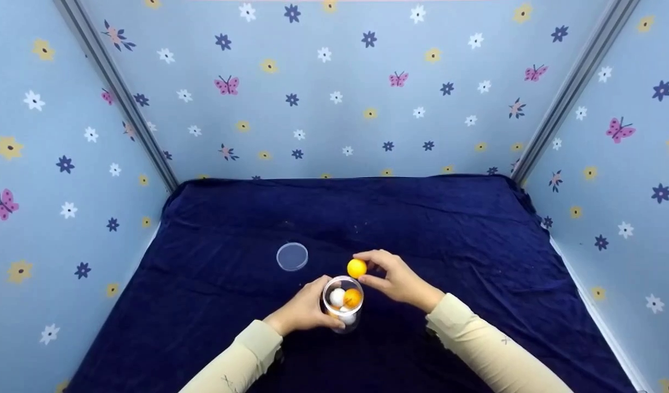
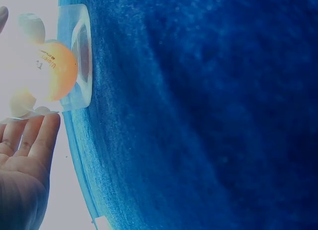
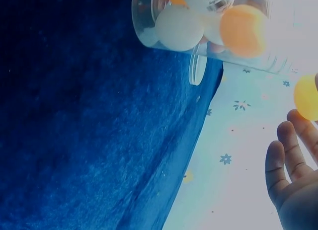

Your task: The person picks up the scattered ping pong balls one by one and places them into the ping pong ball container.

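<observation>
A clear plastic jar holds several white and orange ping-pong balls, one of them an orange ball with printing on it. My left hand grips the jar from the left, thumb across its near side. Just above and to the right of the open mouth, my right hand pinches an orange ping-pong ball between thumb and fingertips. In the right wrist view that ball is partly cut off by the frame edge, apart from the jar.
A round clear lid lies on the dark blue cloth, behind and left of the jar. Flower-patterned blue walls enclose the table at the back and both sides, with grey posts at the corners.
</observation>
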Action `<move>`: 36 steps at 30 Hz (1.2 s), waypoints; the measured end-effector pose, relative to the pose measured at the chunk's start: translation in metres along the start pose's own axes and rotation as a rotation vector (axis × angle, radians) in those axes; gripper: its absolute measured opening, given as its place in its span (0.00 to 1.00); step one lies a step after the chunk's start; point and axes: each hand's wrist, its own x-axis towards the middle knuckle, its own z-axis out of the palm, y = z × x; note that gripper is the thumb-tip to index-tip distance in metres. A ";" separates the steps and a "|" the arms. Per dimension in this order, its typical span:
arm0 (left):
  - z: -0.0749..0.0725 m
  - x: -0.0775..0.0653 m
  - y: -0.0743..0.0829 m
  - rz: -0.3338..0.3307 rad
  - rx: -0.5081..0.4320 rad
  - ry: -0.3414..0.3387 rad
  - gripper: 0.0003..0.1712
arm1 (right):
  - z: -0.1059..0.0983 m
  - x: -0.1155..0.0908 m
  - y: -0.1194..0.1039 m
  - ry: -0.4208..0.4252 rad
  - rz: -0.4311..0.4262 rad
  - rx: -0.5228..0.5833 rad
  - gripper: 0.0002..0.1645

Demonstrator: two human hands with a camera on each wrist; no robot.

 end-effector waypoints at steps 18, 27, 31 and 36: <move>-0.001 0.000 0.001 0.013 -0.035 -0.003 0.47 | 0.014 0.002 -0.015 -0.021 -0.086 0.004 0.26; 0.000 -0.001 0.001 0.006 -0.034 0.001 0.47 | 0.019 0.000 -0.016 -0.066 -0.087 -0.019 0.26; 0.000 -0.001 0.001 0.006 -0.035 0.002 0.47 | 0.020 -0.001 -0.019 -0.097 -0.044 -0.008 0.26; 0.000 -0.001 0.000 0.006 -0.038 0.004 0.47 | 0.023 -0.001 -0.021 -0.124 -0.002 -0.022 0.25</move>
